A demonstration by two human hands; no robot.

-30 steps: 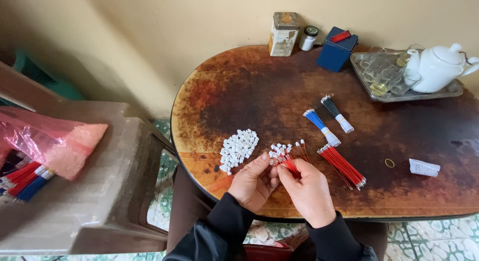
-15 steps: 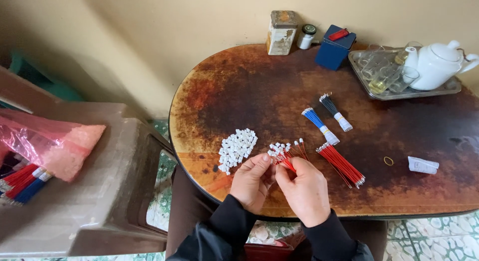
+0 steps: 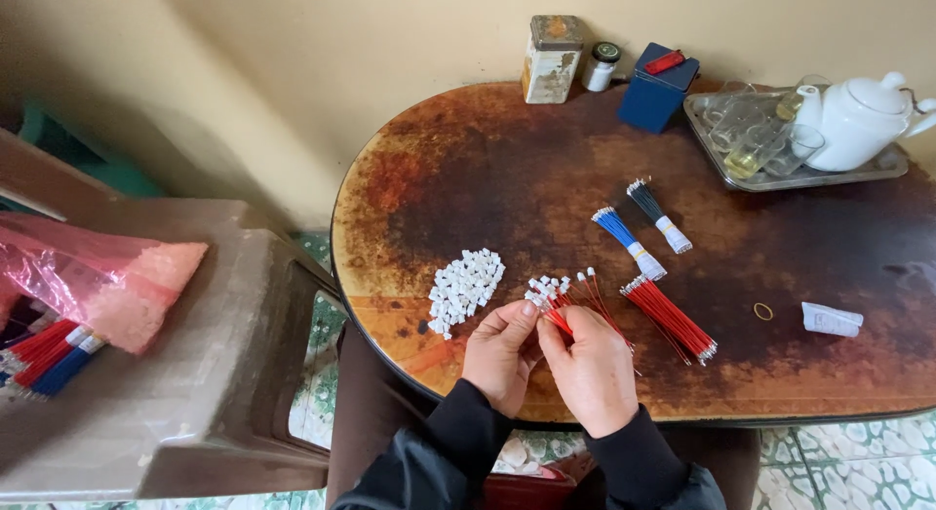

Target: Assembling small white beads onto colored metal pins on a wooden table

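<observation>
broadly, by size: round brown surface [image 3: 487, 169]; left hand [image 3: 502, 354] and right hand [image 3: 592, 369] at its near edge, grips pinched together on a red wire [image 3: 558, 320]; pile of white connectors [image 3: 466, 288] just left. step judged: fitting a connector; next calls for fine alignment.

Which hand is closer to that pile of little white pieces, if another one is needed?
Probably the left hand: the white pieces lie just beyond it, while the right hand pinches the red wire.

A home room: white teapot [image 3: 858, 120] and glasses on a tray [image 3: 882, 169]; worn table [image 3: 487, 178]; patterned floor tiles [image 3: 838, 466].
</observation>
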